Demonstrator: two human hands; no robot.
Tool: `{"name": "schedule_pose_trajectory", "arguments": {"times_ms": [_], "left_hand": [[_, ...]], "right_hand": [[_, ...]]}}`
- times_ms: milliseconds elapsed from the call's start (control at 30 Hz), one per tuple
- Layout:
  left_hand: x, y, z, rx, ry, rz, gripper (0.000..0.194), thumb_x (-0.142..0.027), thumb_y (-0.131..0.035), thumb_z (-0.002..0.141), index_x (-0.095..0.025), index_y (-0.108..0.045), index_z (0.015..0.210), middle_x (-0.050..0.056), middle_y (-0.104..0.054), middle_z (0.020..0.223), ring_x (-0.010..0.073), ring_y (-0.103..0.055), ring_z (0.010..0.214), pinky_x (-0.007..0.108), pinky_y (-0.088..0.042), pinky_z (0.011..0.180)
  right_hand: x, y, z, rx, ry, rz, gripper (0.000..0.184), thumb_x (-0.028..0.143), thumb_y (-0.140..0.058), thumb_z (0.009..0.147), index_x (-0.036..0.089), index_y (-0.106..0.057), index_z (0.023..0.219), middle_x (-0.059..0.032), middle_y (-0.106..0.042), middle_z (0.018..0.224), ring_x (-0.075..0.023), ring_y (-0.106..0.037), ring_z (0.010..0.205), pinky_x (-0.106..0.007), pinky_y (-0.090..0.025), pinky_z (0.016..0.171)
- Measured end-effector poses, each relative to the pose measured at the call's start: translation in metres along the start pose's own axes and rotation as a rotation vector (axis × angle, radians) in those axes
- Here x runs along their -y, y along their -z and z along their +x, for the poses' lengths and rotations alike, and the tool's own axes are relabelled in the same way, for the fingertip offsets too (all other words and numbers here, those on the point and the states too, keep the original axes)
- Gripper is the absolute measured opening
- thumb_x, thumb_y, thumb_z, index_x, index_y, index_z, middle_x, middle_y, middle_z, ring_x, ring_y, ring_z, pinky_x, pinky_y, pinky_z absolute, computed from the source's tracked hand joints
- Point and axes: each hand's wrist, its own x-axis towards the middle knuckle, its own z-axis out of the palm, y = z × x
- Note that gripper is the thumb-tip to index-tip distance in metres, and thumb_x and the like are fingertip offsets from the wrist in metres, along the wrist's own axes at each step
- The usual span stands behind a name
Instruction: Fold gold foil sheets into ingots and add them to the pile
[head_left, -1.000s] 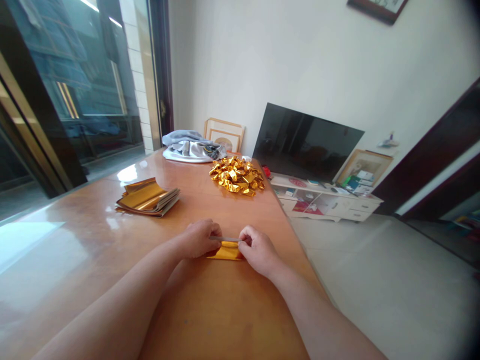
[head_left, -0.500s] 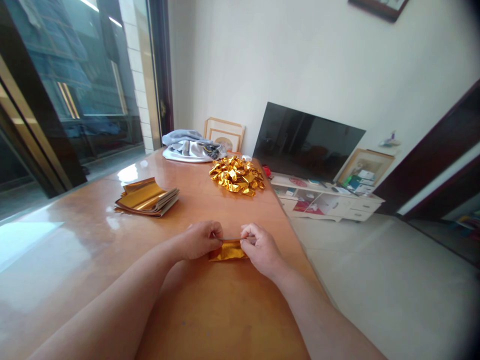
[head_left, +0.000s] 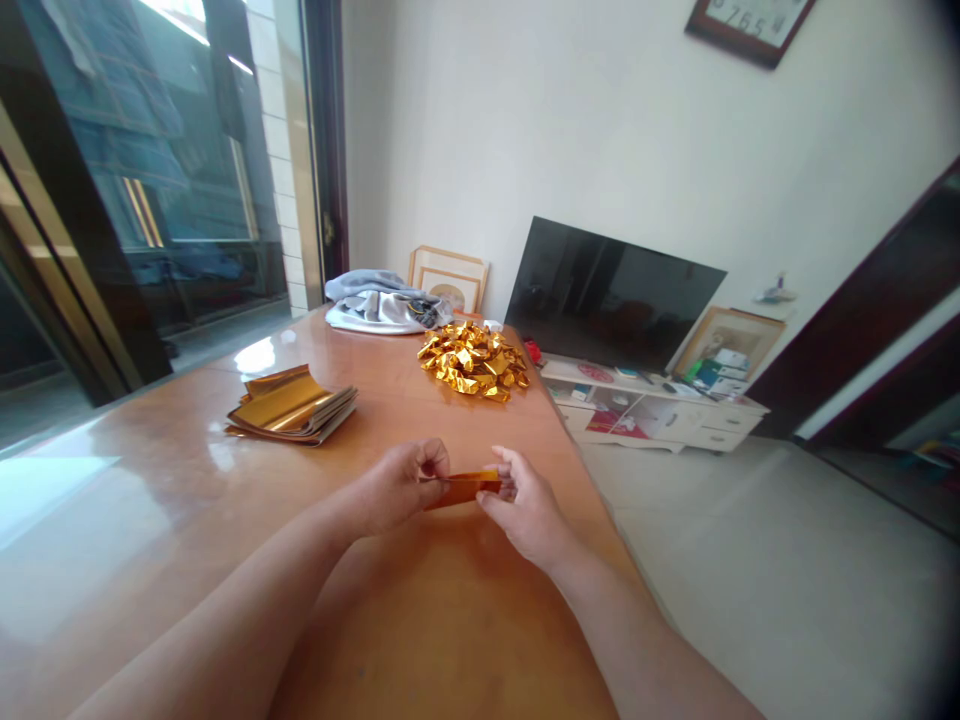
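Observation:
A partly folded sheet of gold foil paper (head_left: 466, 488) is between my hands, just over the wooden table (head_left: 420, 620). My left hand (head_left: 405, 487) pinches its left end between thumb and fingers. At the right end, my right hand (head_left: 521, 500) has its thumb in front and its fingers behind the paper, with the forefinger raised a little. Farther off to the left lies a stack of gold foil paper (head_left: 296, 408), its sheets curling at the top. Beyond my hands is a heap of folded gold foil pieces (head_left: 476, 362).
Grey-blue cloth (head_left: 382, 303) is bundled at the table's far end, near leaning picture frames (head_left: 448, 277). A television (head_left: 611, 295) stands over a low white cabinet (head_left: 652, 410). The table's right edge drops to a tiled floor (head_left: 720, 560).
The foil paper has tipped up and now shows a narrower folded strip. My right fingers have loosened from a tight pinch and opened around its right end. The view has tilted slightly upward.

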Motion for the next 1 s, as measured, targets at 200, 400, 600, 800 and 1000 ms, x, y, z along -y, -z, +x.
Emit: {"name": "schedule_pose_trajectory", "arguments": {"times_ms": [200, 400, 600, 800, 1000], "left_hand": [[-0.002, 0.002, 0.0, -0.085, -0.147, 0.197, 0.005, -0.02, -0.059, 0.08, -0.019, -0.054, 0.077, 0.0, -0.061, 0.082, 0.0141, -0.053, 0.078, 0.025, -0.042, 0.07], [0.006, -0.002, 0.0, -0.073, -0.101, 0.125, 0.009, -0.02, -0.056, 0.083, -0.02, -0.058, 0.092, -0.001, -0.061, 0.082, 0.0132, -0.054, 0.074, 0.024, -0.042, 0.066], [0.005, 0.0, 0.001, 0.017, -0.01, 0.091, 0.012, -0.025, -0.055, 0.084, -0.017, -0.063, 0.087, 0.002, -0.064, 0.083, 0.0146, -0.058, 0.073, 0.025, -0.044, 0.066], [0.003, 0.001, 0.001, 0.043, 0.091, 0.015, 0.015, -0.029, -0.055, 0.083, -0.016, -0.061, 0.084, 0.0, -0.061, 0.074, 0.0144, -0.055, 0.067, 0.024, -0.042, 0.06], [0.0, 0.003, 0.0, 0.058, 0.139, -0.046, 0.014, -0.029, -0.057, 0.082, -0.015, -0.059, 0.085, -0.001, -0.062, 0.072, 0.014, -0.054, 0.066, 0.023, -0.039, 0.058]], "right_hand": [[0.012, 0.008, -0.001, 0.03, 0.132, -0.166, 0.012, 0.022, -0.062, 0.082, 0.021, -0.068, 0.093, -0.0025, -0.068, 0.093, -0.0179, -0.063, 0.087, -0.03, -0.049, 0.079], [0.018, 0.009, -0.001, 0.047, 0.12, -0.134, 0.01, 0.026, -0.061, 0.086, 0.02, -0.068, 0.09, -0.0018, -0.067, 0.088, -0.0167, -0.061, 0.08, -0.028, -0.047, 0.073], [0.016, 0.009, -0.001, 0.098, 0.046, -0.006, 0.016, 0.034, -0.06, 0.089, 0.019, -0.067, 0.088, -0.0002, -0.063, 0.08, -0.0153, -0.056, 0.073, -0.025, -0.045, 0.066], [0.018, 0.008, 0.001, 0.135, -0.041, 0.149, 0.019, 0.036, -0.063, 0.086, 0.018, -0.065, 0.091, 0.0005, -0.063, 0.083, -0.0153, -0.056, 0.077, -0.026, -0.044, 0.071], [0.016, 0.009, 0.001, 0.155, -0.102, 0.211, 0.021, 0.038, -0.061, 0.088, 0.017, -0.065, 0.09, 0.0013, -0.06, 0.078, -0.0136, -0.05, 0.071, -0.025, -0.04, 0.066]]}}
